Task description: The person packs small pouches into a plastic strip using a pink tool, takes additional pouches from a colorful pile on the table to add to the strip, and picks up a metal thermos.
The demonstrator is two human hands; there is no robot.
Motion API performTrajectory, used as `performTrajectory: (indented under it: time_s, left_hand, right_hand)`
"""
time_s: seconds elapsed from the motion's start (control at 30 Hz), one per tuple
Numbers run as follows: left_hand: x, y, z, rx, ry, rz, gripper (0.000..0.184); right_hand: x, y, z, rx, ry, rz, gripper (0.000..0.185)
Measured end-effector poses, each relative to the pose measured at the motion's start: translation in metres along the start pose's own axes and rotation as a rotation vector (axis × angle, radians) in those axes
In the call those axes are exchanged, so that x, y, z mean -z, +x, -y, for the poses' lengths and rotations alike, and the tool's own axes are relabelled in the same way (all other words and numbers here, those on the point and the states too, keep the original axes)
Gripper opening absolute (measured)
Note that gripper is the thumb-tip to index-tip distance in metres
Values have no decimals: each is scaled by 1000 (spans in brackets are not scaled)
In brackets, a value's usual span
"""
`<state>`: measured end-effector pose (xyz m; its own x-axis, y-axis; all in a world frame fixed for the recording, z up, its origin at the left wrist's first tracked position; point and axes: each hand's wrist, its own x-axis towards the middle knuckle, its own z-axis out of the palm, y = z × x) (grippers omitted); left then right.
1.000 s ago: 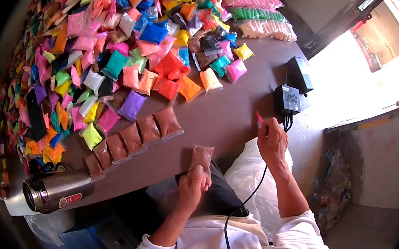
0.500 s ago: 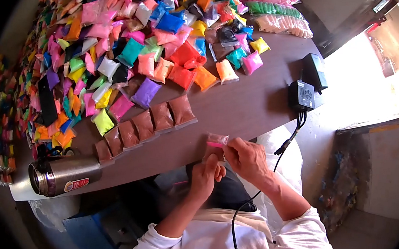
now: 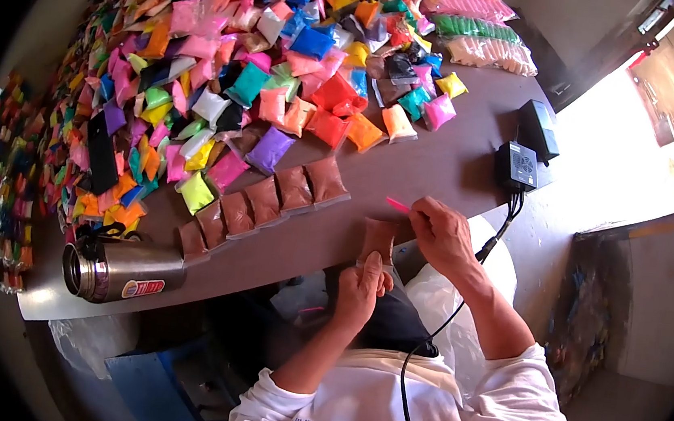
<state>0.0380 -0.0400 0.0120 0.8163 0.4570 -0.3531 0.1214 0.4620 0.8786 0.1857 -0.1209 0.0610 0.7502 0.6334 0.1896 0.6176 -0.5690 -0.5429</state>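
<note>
Between thumb and fingers, my left hand [image 3: 361, 287] grips the lower end of a small clear packet of brown material [image 3: 379, 237] near the table's front edge. Just right of and above it, my right hand [image 3: 442, 232] is closed on a thin pink strip [image 3: 397, 206], whose tip points left over the packet. The strip is apart from the packet. Several brown packets [image 3: 262, 197] lie in a slanting row on the table, left of my hands.
A large heap of coloured packets [image 3: 244, 84] covers the back left. A steel flask [image 3: 136, 271] lies at the front left. A black box with cables [image 3: 516, 166] stands at the right edge of the table [image 3: 301, 249]. Bagged rolls [image 3: 490, 53] lie behind.
The pink strip crossed the packet half a second ago; my right hand has now lifted it off, up and to the right. My left hand has kept its grip on the packet. The view has shifted.
</note>
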Motion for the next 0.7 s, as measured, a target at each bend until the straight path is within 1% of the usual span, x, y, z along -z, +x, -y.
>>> performTrajectory:
  time_s: [0.07,0.1,0.13,0.2,0.27,0.33,0.43,0.53,0.67,0.7]
  left_hand:
    - [0,0,5,-16,1,-26,54]
    - [-1,1,7,-6,-14,-20,53]
    - [-2,2,7,3,-29,-14,52]
    - [-5,4,6,-2,-66,-5,51]
    - [-5,5,5,-5,-97,5,50]
    - [-2,5,5,-8,-45,28,47]
    - [1,6,13,-44,-47,46,45]
    - [4,8,16,-89,-53,74,44]
    - [1,10,9,-63,4,48,45]
    - [2,11,10,-74,22,45,45]
  right_hand:
    - [6,-7,11,64,202,53,8]
    - [3,-12,15,112,209,53,10]
    - [2,-13,18,114,209,58,10]
    - [1,-13,25,188,111,161,13]
    - [-4,-9,25,217,87,129,17]
    - [4,0,28,293,4,228,18]
    - [6,8,26,299,-25,295,18]
    - [2,12,25,355,-76,270,18]
    - [-4,19,24,352,-108,221,17]
    - [-5,21,23,323,-109,218,15]
